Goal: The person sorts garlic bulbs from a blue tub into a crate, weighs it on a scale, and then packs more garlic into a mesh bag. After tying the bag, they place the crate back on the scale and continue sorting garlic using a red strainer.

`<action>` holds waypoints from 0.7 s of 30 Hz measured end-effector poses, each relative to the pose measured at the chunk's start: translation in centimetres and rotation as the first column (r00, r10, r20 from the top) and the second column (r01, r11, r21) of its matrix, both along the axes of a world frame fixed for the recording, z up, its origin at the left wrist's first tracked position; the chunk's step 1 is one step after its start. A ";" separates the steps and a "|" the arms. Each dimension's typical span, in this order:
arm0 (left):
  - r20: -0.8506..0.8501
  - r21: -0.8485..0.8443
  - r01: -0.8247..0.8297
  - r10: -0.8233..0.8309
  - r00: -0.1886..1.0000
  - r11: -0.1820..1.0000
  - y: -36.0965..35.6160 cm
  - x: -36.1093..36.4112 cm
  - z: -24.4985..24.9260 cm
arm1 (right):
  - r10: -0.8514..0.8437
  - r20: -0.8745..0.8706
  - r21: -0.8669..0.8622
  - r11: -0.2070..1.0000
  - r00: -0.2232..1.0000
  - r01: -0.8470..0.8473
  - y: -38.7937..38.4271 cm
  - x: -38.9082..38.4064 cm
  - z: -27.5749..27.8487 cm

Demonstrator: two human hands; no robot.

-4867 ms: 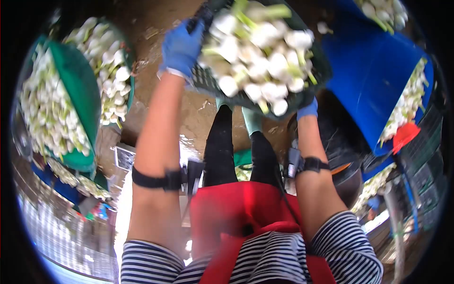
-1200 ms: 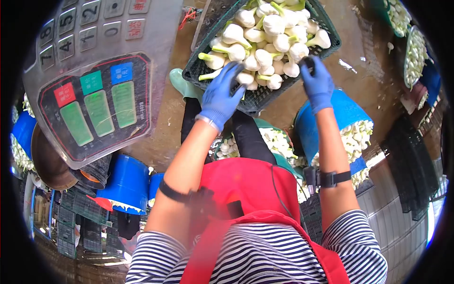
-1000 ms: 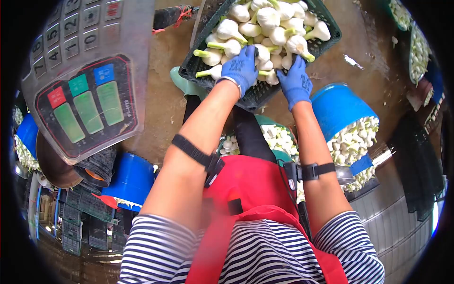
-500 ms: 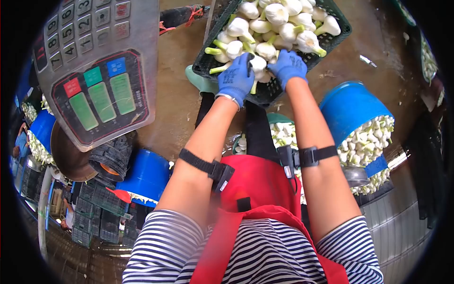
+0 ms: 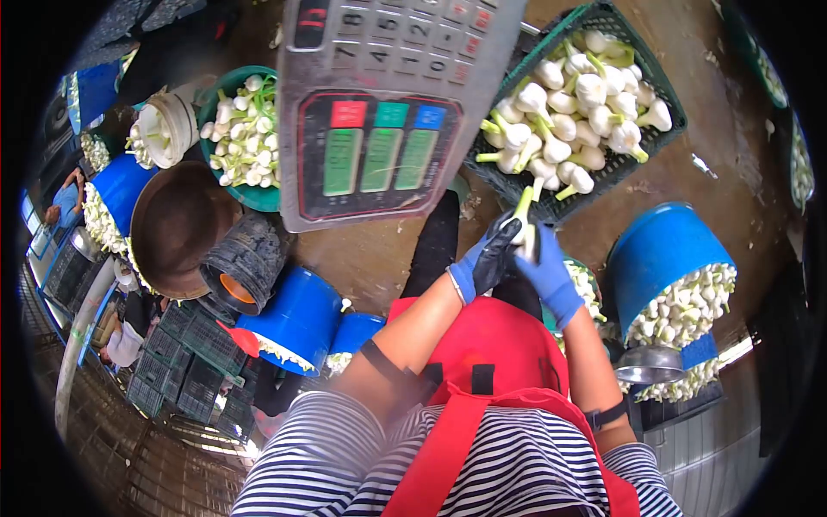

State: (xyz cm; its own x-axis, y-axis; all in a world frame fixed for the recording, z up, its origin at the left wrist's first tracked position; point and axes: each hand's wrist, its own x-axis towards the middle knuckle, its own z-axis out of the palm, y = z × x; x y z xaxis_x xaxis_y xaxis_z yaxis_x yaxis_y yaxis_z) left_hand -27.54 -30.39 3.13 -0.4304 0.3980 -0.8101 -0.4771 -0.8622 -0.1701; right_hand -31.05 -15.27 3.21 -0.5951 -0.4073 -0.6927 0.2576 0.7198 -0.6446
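A garlic bulb (image 5: 524, 217) with its green stem pointing up sits between my two gloved hands, just in front of my red apron. My left hand (image 5: 488, 260), in a blue glove with a dark palm, is closed around its left side. Fingers of my right hand (image 5: 550, 272), in a blue glove, press against it from the right; part of the bulb is hidden by them. Just beyond my hands, a dark green plastic crate (image 5: 564, 209) is heaped with white garlic bulbs (image 5: 592, 90).
A weighing scale's display panel (image 5: 379, 205) stands front left of me. Blue tubs of garlic lie tipped at right (image 5: 659, 246) and left (image 5: 297, 314). A green basin (image 5: 258, 198), a metal bowl (image 5: 650, 365) and stacked crates (image 5: 185, 362) are around. Other people (image 5: 67, 205) are at far left.
Both hands have drawn back from the crate toward my body, now with a garlic bulb between them. My view has shifted, so the scale and crate appear farther right.
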 end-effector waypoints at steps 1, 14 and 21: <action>0.000 0.016 -0.049 0.049 0.999 0.999 -0.1 2.0 -1.1 | 0.018 0.049 -0.074 0.997 0.999 -0.014 -0.9 1.4 0.7; 0.271 0.118 -0.378 0.336 0.902 0.918 -5.9 6.9 -0.1 | 0.060 0.010 -0.139 0.989 0.998 -0.058 -7.2 5.1 4.0; 0.243 0.302 -0.281 0.211 0.947 0.911 -6.5 8.1 -0.4 | -0.176 -0.296 0.084 0.974 0.939 0.209 -2.3 -4.6 -3.5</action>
State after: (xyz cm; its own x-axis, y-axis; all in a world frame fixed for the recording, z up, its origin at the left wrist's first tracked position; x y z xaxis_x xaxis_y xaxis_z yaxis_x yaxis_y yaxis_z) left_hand -19.48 -36.86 2.72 -0.3914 0.5586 -0.7313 -0.1825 -0.8260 -0.5333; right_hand -35.61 -17.54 -0.28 -0.8333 -0.1948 -0.5174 0.2162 0.7466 -0.6292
